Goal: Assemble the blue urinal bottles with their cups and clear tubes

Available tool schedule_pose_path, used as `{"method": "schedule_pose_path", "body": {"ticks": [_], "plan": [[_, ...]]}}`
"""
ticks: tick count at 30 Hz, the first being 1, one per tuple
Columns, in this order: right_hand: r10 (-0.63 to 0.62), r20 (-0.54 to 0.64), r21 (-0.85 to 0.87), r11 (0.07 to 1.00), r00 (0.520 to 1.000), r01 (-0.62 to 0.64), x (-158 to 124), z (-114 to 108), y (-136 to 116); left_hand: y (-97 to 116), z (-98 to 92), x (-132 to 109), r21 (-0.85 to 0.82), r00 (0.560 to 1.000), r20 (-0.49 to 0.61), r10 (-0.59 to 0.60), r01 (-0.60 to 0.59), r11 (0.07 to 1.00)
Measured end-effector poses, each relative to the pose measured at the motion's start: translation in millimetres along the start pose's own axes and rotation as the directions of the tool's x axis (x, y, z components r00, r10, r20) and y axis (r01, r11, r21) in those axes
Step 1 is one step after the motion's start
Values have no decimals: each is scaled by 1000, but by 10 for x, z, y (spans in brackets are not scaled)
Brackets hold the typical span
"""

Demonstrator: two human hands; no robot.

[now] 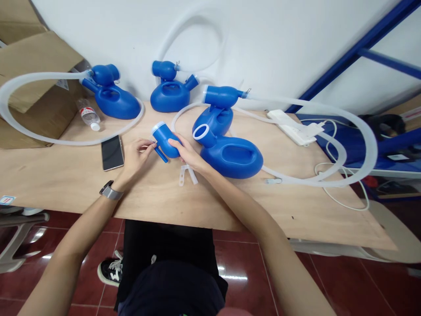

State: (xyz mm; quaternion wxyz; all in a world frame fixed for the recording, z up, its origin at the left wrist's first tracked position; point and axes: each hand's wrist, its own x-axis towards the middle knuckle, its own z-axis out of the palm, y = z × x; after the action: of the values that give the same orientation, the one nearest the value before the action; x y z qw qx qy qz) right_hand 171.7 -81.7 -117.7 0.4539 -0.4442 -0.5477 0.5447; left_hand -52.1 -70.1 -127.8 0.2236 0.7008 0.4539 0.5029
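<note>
My right hand (186, 151) is wrapped round a blue plastic funnel head (169, 142) with a white rim, held tilted just above the table. A thin blue spout (161, 154) slants down along its left side. My left hand (140, 151), wearing a watch (111, 190), pinches by the top of that spout; whatever lies between the fingertips is too small to make out. Below the right hand, a translucent plastic strap (182, 175) and a short piece of clear tubing (192, 174) rest on the wood. Close on the right, a blue urinal bottle (232, 157) lies with its white-rimmed mouth facing left.
Several more blue bottles with heads and looped clear hoses stand behind, including ones at left (118, 103), centre (169, 96) and right (212, 118). A phone (112, 153), water bottle (89, 116) and cardboard box (42, 118) are leftward. A power strip (291, 127) with cables sits right.
</note>
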Motion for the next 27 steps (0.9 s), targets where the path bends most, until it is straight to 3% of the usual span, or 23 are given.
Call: {"method": "schedule_pose_path", "body": {"ticks": [5, 9, 14, 19, 24, 27], "plan": [[23, -29, -18, 1000, 999, -23, 24, -12, 74, -81, 11, 9, -49, 996, 72, -61, 64, 997], [-89, -57, -35, 996, 994, 87, 54, -10, 146, -179, 79, -22, -80, 992, 101, -74, 82, 993], [-165, -30, -40, 986, 986, 164, 75, -7, 188, -195, 159, -62, -176, 970, 174, -168, 198, 964], [-87, -49, -68, 994, 995, 84, 50, -1, 131, -124, 130, -42, -170, 960, 190, -205, 238, 956], [24, 22, -65, 998, 999, -22, 8, -14, 31, -111, 93, 9, -230, 966, 87, -243, 257, 939], [52, 84, -105, 994, 995, -43, 0, -13, 19, -112, 62, 50, -251, 957, 154, -245, 277, 927]]}}
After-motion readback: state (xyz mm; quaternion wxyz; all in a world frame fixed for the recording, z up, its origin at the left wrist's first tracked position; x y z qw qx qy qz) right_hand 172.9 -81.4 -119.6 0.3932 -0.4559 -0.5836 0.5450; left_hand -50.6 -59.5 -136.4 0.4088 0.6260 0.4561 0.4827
